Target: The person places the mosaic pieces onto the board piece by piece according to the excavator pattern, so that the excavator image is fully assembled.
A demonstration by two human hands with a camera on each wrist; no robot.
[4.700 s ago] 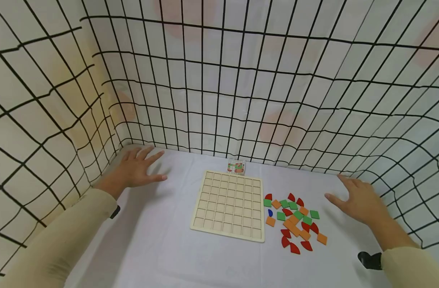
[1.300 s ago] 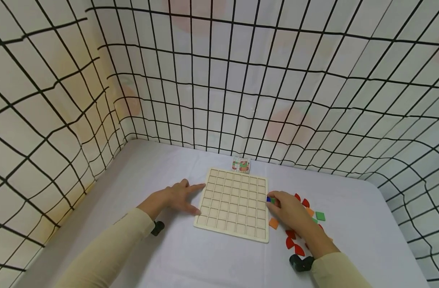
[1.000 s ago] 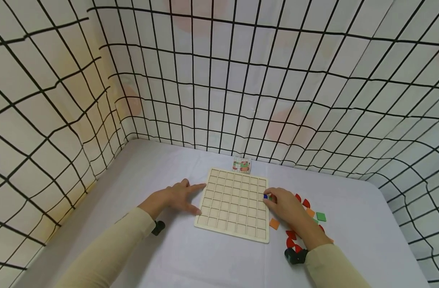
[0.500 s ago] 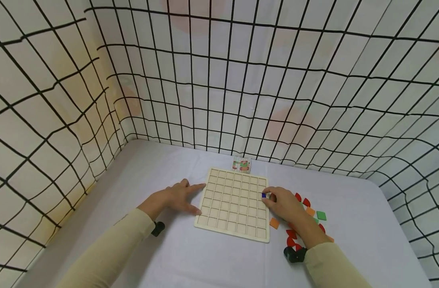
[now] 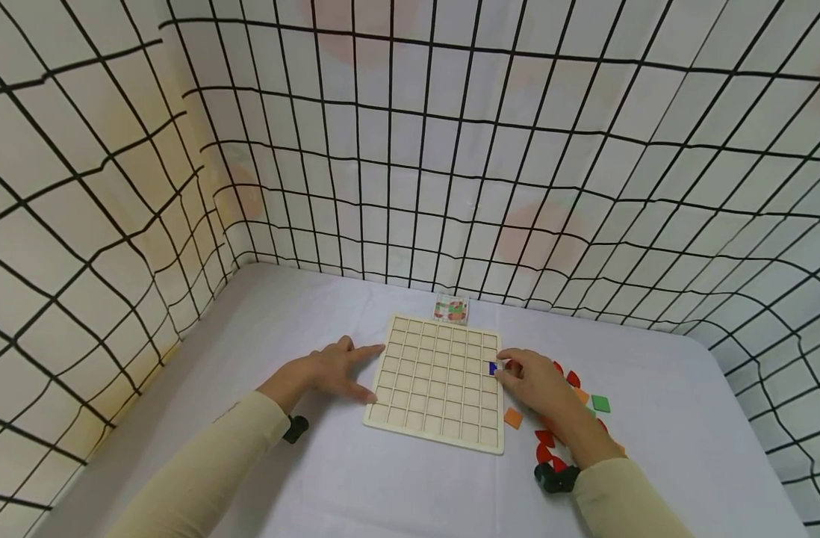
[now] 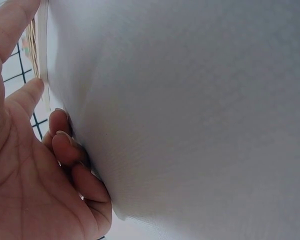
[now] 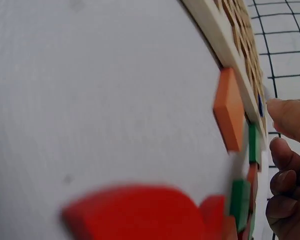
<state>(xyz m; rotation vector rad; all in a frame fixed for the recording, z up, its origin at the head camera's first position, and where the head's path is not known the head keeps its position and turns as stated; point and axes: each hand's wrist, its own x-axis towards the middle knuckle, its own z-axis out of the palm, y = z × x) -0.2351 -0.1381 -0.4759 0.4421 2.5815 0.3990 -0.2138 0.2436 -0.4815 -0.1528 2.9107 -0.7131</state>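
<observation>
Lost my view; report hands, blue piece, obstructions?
Left hand touches board at left edge. Right hand at blue piece, grip unclear. Piece at board's right column. Orange tile nearby, likely not blocking.

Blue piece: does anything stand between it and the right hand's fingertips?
Nothing visible does. In the head view, the blue piece shows near the right edge of the grid board, close by the right hand; whether the hand touches it, I can't tell. An orange square lies off the board, out of the gap.
</observation>
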